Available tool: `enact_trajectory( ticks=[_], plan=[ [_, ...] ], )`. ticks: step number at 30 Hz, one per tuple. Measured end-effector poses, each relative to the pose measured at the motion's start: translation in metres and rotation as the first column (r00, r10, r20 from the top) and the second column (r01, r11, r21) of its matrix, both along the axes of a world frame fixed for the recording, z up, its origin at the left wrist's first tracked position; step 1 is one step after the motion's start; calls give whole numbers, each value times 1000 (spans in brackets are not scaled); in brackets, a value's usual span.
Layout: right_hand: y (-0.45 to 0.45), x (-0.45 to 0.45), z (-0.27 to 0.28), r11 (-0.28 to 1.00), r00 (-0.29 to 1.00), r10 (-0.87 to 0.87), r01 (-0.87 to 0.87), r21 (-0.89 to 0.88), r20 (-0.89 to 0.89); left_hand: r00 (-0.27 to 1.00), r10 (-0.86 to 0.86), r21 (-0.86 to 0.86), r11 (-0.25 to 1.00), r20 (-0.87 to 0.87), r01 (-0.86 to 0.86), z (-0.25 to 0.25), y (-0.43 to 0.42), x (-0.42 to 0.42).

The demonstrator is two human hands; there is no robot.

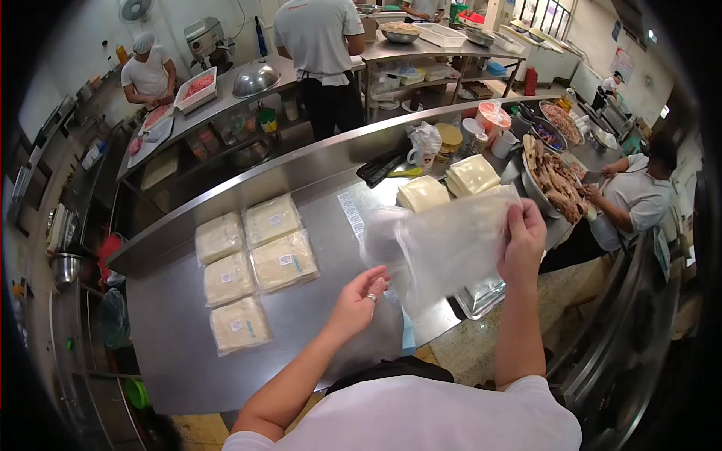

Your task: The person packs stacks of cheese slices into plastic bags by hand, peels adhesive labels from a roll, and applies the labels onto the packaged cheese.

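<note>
My right hand is closed on the right edge of a clear plastic bag, which hangs spread out in front of me. At the bag's lower left, my left hand, with a ring on one finger, has its fingers partly curled and close together; whether it pinches the plastic is hard to tell. Behind the bag are two stacks of pale square sheets, one partly covered by the plastic and one to its right. Several sealed, labelled packs lie in two columns on the steel table to the left.
A strip of labels lies beyond my left hand. Dark tongs or a black bag rest near the raised table edge. A big bowl of meat stands at the right, by a co-worker. A metal tray sits below the bag.
</note>
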State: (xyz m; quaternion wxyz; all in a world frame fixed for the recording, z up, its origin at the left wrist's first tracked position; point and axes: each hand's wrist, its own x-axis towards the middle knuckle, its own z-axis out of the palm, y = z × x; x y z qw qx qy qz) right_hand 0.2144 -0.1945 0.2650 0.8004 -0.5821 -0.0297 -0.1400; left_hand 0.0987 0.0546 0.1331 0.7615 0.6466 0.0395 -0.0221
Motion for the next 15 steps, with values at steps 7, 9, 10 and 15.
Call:
enact_trajectory(
  ticks=[7, 9, 10, 15],
  plan=[
    [-45, -39, -140, 999, 972, -18, 29, 46, -234, 863, -352, -247, 929, -363, 275, 21, -70, -19],
    [-59, -29, -181, 991, 894, 119, -136, -10, -432, 875, -82, -66, 996, -478, 57, 2, -82, -26],
    [-65, -20, -200, 975, 832, 177, -223, -24, -525, 913, 45, -48, 996, -405, -70, 8, -89, -25],
    [-56, 89, -236, 822, 967, 130, -228, -521, -219, 925, 225, 181, 968, -305, -176, 1, -71, -40]
  ],
)
